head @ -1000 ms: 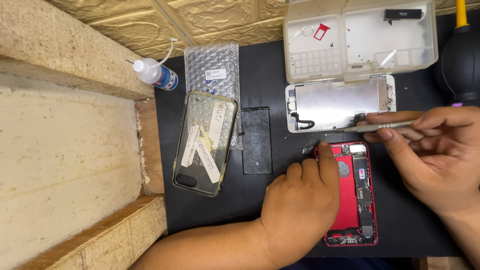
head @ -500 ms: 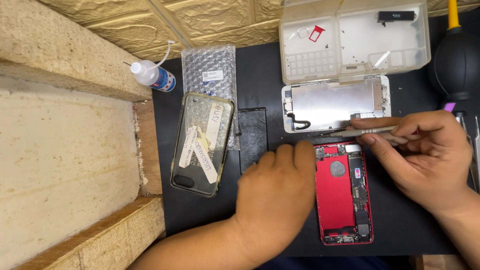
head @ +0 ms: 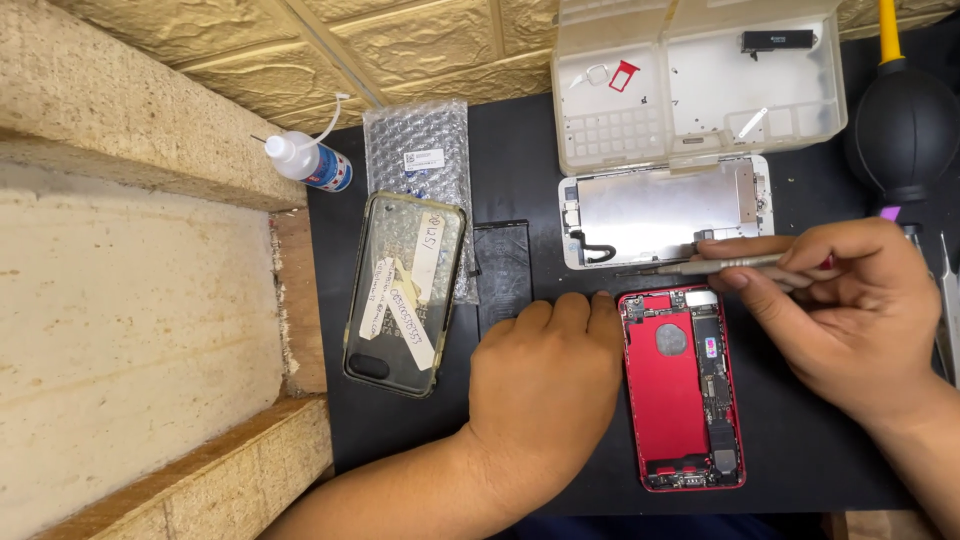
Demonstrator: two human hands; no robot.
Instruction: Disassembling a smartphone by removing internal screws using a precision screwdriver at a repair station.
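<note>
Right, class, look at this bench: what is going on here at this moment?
A person is working on an opened red phone body lying on a black mat. The right hand holds a thin metal tool above the phone's top edge. The left hand rests on the mat beside it. The detached screen lies just above.

My left hand (head: pixel 545 385) is bare: no glove, ring or wrist strap. The forearm behind it is uncovered as far as the near edge of the view, with no sleeve or cuff showing. Its fingernails are short and plain. My right hand (head: pixel 850 310) is likewise bare, without glove or ring. Its wrist and the visible part of the forearm, at the near right, carry no watch, band or sleeve. The one nail that shows is short and unpainted.
</note>
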